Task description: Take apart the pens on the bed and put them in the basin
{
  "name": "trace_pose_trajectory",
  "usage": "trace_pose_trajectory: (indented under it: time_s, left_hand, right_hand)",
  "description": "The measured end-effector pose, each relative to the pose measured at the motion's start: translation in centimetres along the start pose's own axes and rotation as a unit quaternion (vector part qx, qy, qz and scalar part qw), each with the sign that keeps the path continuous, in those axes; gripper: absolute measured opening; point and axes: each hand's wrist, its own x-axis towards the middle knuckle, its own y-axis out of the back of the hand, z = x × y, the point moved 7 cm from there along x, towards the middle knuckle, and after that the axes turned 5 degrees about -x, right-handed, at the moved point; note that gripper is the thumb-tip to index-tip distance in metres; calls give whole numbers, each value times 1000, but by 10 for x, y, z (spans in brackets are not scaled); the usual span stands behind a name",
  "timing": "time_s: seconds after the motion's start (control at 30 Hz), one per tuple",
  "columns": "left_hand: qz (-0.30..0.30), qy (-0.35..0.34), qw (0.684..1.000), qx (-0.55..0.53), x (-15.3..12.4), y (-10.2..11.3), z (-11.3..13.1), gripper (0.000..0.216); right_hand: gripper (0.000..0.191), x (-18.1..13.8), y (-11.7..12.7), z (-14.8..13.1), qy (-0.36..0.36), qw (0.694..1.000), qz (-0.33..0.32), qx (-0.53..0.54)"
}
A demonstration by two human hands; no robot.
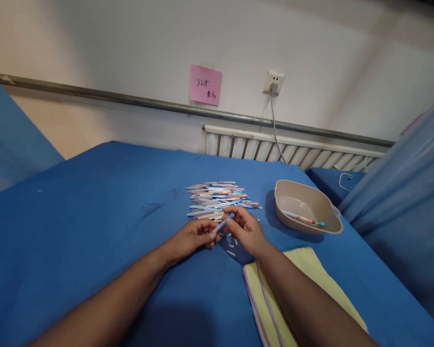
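Between my two hands is a blue pen [223, 224], held at a slant over the blue-covered table. My left hand [196, 237] pinches its lower end, while the fingers of my right hand [246, 230] close on its upper end. Just beyond them lies a pile of many pens [217, 197] in white, blue and orange tones, roughly side by side. Several small white pieces [231, 253] are scattered on the cloth below my right hand; what they are is too small to tell.
At the right stands a beige plastic basin [304, 193] with a single pen [304, 218] inside. A folded yellow towel [307, 270] lies under my right forearm. Behind the blue-covered table [94, 217] are a radiator [253, 147] and a metal rail [137, 100]. A blue curtain [412, 193] hangs at the right.
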Motion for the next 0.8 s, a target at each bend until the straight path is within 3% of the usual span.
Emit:
trace_pose_trajectory:
  time_s: [0.13,0.5,0.67,0.8]
  left_hand:
    - [2,3,1000,3,1,1,-1,30]
    - [-32,14,999,-2,-2,-10,1,31]
    - [-24,37,998,-37,-3,-11,0,33]
    - [-43,50,994,-84,-4,-14,-3,36]
  right_hand:
    - [31,1,1,2,-12,999,13,49]
    - [33,4,6,8,-52,998,47,-3]
    - [31,3,6,11,-61,997,39,5]
    - [32,2,-3,10,-77,994,-16,75]
